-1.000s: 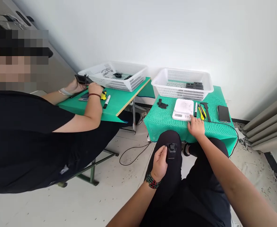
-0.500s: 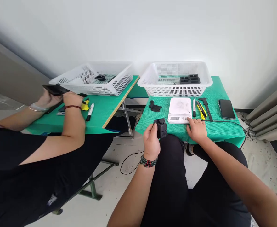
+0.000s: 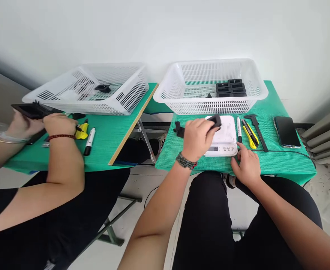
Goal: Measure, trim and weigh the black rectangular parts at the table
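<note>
Left hand (image 3: 198, 138) has its grip closed on a small black part (image 3: 215, 120), held just over the white scale (image 3: 224, 135) on the green counter (image 3: 280, 165). Right hand (image 3: 247, 165) rests open beside the scale's front corner. Best set down centred, hand fully clear (readout stays visible).

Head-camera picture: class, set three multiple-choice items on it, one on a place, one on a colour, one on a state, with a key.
1. Where is the dark smartphone?
A. in a basket
B. at the table's right end
C. on the scale

2. What colour is the mesh cloth?
A. red
B. green
C. blue

3. The left hand is:
A. closed on a small black plastic part over the white digital scale
B. flat on the floor
C. holding a marker

Key: B, it lies right of the tools; B, green mesh covers the table; A, fingers wrap the part.
</note>
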The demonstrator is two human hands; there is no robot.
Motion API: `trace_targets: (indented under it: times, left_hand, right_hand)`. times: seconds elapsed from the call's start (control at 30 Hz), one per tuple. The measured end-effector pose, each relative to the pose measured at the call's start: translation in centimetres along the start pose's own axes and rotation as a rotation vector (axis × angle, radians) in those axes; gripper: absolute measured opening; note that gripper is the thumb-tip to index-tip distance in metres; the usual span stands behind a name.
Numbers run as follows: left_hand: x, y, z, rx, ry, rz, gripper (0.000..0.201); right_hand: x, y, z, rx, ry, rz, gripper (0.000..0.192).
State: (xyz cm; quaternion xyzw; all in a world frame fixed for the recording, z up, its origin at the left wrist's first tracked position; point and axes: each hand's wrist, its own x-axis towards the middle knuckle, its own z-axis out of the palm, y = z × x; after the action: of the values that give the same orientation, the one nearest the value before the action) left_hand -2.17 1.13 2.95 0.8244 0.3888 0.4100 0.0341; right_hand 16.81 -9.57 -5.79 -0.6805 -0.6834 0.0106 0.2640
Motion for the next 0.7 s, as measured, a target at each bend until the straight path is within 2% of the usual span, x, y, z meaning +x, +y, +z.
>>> trace_targets:
  times: [0.17, 0.23, 0.3, 0.4, 0.5, 0.6, 0.7]
  left_hand:
    - [3.3, -1.6, 4.1, 0.221, -0.380, 0.126, 0.014]
    - [3.7, -2.0, 4.6, 0.221, -0.468, 0.161, 0.012]
    - [4.0, -2.4, 4.4, 0.125, -0.483, 0.154, 0.019]
    - [4.3, -3.3, 3.3, -0.150, -0.364, 0.095, 0.026]
    - [4.3, -4.5, 2.8, -0.395, -0.107, 0.046, 0.029]
    - [3.8, -5.8, 3.2, -0.455, 0.092, -0.016, 0.034]
    - [3.4, -6.7, 3.8, -0.404, 0.125, -0.031, 0.030]
  right_hand:
    - [-0.3, -0.2, 0.0, -0.013, 0.064, -0.022, 0.046]
    - [-0.4, -0.3, 0.0, -0.008, 0.081, -0.037, 0.043]
    - [-0.4, -0.3, 0.0, 0.012, 0.092, -0.043, 0.040]
    - [-0.5, -0.4, 0.0, 0.037, 0.096, -0.015, 0.039]
    - [-0.5, -0.6, -0.1, 0.039, 0.099, 0.015, 0.041]
    - [-0.4, -0.7, -0.2, 0.039, 0.095, 0.017, 0.044]
    - [-0.3, -0.7, -0.5, 0.046, 0.079, 0.020, 0.045]
